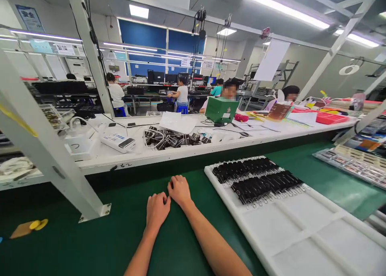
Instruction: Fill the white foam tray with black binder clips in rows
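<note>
Bare forearms are reaching in from the bottom edge and meeting at mid-frame, where both hands are lying palm down on the green belt (90,235). The left hand (157,211) is resting flat with its fingers loosely curled under, gripping nothing, and the right hand (180,190) is sitting just beside it, knuckles touching or nearly so, likewise holding nothing. Nearest to the right hand, a white foam tray (301,231) is lying slantwise on the belt, and its far end is carrying two packed rows of black clipped parts (256,177) with thin metal leads pointing outward. By the look of it only those two rows are filled; the long channels running toward the camera are lying bare, so most of the tray appears to be waiting. Beyond the belt, on the white bench (181,151), a loose heap of similar dark parts (175,139) is sitting well apart from both hands, next to a white device with a screen (119,142) and a green box (221,110). Other people are sitting at benches farther back. At the right, another tray of small parts (352,163) is lying on the belt's edge.
</note>
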Action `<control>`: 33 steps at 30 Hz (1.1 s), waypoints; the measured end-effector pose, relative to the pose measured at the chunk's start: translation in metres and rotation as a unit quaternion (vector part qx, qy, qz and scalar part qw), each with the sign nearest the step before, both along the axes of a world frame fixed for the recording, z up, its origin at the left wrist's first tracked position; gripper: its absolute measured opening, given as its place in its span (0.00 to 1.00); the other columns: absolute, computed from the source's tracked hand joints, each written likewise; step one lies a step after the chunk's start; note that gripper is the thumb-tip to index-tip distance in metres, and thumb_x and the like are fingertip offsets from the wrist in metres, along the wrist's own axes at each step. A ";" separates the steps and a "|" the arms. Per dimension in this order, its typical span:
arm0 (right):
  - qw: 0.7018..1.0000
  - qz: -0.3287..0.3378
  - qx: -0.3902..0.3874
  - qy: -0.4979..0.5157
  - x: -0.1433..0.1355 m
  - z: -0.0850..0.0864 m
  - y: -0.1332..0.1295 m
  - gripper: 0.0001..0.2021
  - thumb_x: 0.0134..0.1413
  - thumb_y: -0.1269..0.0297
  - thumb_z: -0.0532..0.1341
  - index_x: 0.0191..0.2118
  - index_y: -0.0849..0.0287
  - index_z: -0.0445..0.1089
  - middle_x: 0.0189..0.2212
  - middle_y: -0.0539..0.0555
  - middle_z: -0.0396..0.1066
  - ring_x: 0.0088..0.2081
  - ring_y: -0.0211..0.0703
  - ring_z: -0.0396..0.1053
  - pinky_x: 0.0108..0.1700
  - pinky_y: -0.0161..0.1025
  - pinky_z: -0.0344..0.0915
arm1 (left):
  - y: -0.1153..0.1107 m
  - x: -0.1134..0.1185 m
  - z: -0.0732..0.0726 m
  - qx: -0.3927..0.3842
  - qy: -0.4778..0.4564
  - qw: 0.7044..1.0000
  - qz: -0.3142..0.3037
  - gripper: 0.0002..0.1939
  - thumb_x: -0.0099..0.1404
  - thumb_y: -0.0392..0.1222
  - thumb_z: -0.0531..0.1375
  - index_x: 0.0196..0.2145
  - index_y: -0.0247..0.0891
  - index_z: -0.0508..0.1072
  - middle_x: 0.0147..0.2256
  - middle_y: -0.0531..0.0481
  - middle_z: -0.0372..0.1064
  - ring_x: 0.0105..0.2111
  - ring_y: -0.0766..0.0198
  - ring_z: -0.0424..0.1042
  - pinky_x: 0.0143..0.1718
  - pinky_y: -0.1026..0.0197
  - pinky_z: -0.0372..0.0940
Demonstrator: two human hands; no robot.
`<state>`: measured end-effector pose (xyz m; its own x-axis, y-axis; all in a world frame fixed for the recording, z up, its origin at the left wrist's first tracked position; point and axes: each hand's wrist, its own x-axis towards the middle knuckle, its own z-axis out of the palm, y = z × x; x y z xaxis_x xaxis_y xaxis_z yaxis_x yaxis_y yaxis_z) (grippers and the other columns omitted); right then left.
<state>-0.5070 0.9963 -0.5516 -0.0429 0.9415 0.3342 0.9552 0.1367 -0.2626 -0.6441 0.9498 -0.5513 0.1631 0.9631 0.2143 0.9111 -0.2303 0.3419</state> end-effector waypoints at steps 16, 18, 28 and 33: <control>0.966 0.160 0.024 0.204 0.017 -0.045 0.016 0.19 0.71 0.51 0.51 0.38 0.60 0.72 0.38 0.61 0.71 0.41 0.59 0.66 0.47 0.51 0.61 | -0.037 0.051 -0.038 0.010 0.043 0.980 -0.191 0.12 0.62 0.44 0.63 0.23 0.39 0.71 0.17 0.53 0.69 0.16 0.61 0.69 0.19 0.58 0.55; 0.968 0.158 0.030 0.194 0.016 -0.047 0.012 0.20 0.69 0.49 0.51 0.37 0.59 0.71 0.37 0.62 0.71 0.41 0.60 0.67 0.47 0.53 0.61 | -0.039 0.050 -0.034 -0.022 0.044 0.977 -0.209 0.11 0.63 0.44 0.61 0.24 0.39 0.72 0.19 0.54 0.71 0.18 0.61 0.71 0.17 0.58 0.53; 0.971 0.050 -0.075 0.223 0.016 -0.038 -0.010 0.23 0.48 0.40 0.52 0.33 0.53 0.73 0.36 0.63 0.73 0.38 0.64 0.69 0.38 0.54 0.63 | -0.044 0.039 -0.009 -0.205 0.034 0.949 -0.236 0.16 0.71 0.51 0.52 0.34 0.44 0.76 0.34 0.52 0.78 0.33 0.54 0.77 0.28 0.55 0.64; 0.964 -0.088 -0.016 0.251 0.030 -0.053 -0.092 0.16 0.46 0.42 0.54 0.31 0.46 0.70 0.31 0.63 0.73 0.31 0.62 0.70 0.33 0.55 0.61 | -0.150 -0.010 -0.027 -0.112 -0.025 0.968 -0.225 0.19 0.71 0.57 0.57 0.28 0.42 0.68 0.30 0.55 0.75 0.35 0.60 0.75 0.36 0.56 0.64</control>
